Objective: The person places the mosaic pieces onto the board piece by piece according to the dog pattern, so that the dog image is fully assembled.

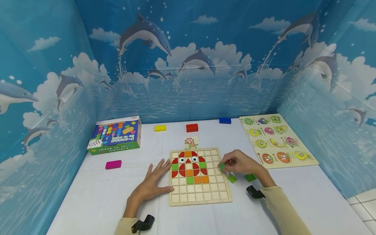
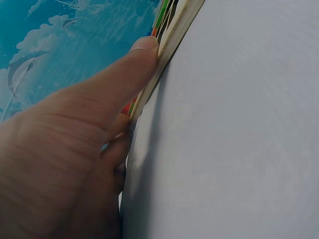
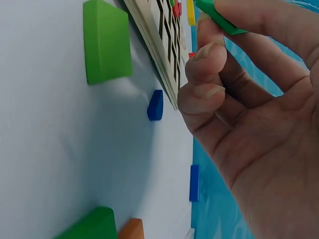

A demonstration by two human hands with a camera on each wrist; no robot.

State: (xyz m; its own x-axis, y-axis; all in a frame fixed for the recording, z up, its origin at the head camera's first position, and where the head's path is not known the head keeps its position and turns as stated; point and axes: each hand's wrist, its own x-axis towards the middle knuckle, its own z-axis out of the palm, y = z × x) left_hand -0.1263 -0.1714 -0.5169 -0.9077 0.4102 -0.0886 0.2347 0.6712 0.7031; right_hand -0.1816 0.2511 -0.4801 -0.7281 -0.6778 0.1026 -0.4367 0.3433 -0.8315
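Observation:
A wooden grid board (image 1: pixel 202 197) carries red, orange, green and white pieces in an owl-like pattern, with two eye pieces near its top. My left hand (image 1: pixel 154 183) lies along the board's left side, fingers spread and straight. In the left wrist view the thumb (image 2: pixel 142 55) presses against the board's edge. Over the right edge, my right hand (image 1: pixel 243 163) pinches a small green tile (image 3: pixel 219 18) between thumb and fingertips. One loose green tile (image 1: pixel 232 178) lies just below that hand, and more green tiles (image 1: pixel 249 177) lie under the wrist.
Behind the board is a small pattern card (image 1: pixel 191 143). Yellow (image 1: pixel 160 128), red (image 1: pixel 192 128) and blue (image 1: pixel 225 120) blocks line the back; a magenta block (image 1: pixel 113 164) sits left. A bead-set box (image 1: pixel 114 135) stands back left, a fruit puzzle board (image 1: pixel 249 138) back right.

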